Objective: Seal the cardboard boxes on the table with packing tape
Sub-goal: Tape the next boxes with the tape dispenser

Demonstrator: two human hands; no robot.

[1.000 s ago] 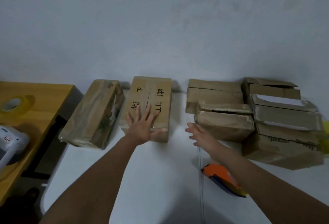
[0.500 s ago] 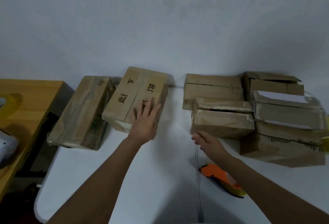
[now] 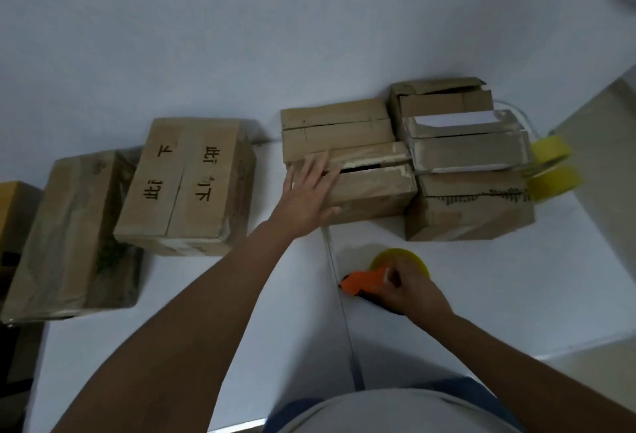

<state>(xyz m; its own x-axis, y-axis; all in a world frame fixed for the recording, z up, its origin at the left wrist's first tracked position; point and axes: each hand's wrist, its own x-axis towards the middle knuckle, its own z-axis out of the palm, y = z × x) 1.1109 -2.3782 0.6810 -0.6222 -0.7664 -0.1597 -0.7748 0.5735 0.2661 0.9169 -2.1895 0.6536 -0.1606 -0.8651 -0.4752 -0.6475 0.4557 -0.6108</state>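
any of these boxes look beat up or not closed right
Yes. The box under the left hand has a dark gap between its flaps and torn edges; the rear right box has flaps lifted open.

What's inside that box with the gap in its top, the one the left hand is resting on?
The left hand lies flat on the gapped box. Its flaps part in a dark slit showing only shadow. The flaps cover any contents.

The light was dim, flat and bluish. Soft shadows lay beside the printed box (image 3: 187, 185) and darkened the floor left of it. Focus was soft throughout, and wide-angle distortion bent the table (image 3: 516, 295) edge right of that box.
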